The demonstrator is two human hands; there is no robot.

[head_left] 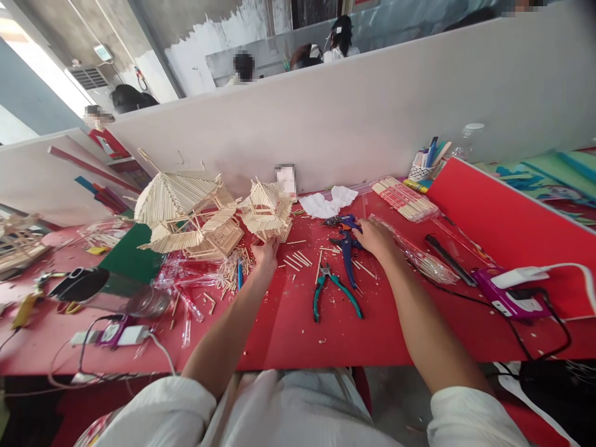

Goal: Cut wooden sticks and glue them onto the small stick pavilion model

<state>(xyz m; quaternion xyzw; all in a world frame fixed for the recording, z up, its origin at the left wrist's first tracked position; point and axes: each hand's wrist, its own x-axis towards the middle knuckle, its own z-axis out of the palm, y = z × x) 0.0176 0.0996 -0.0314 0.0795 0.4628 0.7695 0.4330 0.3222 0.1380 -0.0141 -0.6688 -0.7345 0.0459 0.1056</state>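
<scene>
My left hand (pixel 265 253) is closed on the front lower edge of a small pavilion model (pixel 266 208) built from thin wooden sticks. Beside it on the left stands a larger stick pavilion model (pixel 186 211). At the right, my right hand (pixel 374 237) has its fingers bent around the handle end of blue-handled pliers (pixel 342 221); the fingertips are partly hidden. Just below lies a blue pair of cutters (pixel 348 254). Nearer me, green-handled pliers (pixel 333 292) lie spread. Several cut sticks (pixel 298 259) are scattered between my hands.
Crumpled tissue (pixel 328 202) lies behind the tools. Packed sticks (pixel 404 198), a pen cup (pixel 423 167) and purple power strips (pixel 510 295) with cables are at the right. A clear bottle (pixel 144 301) lies left. A grey partition (pixel 354 118) closes the back; people sit beyond.
</scene>
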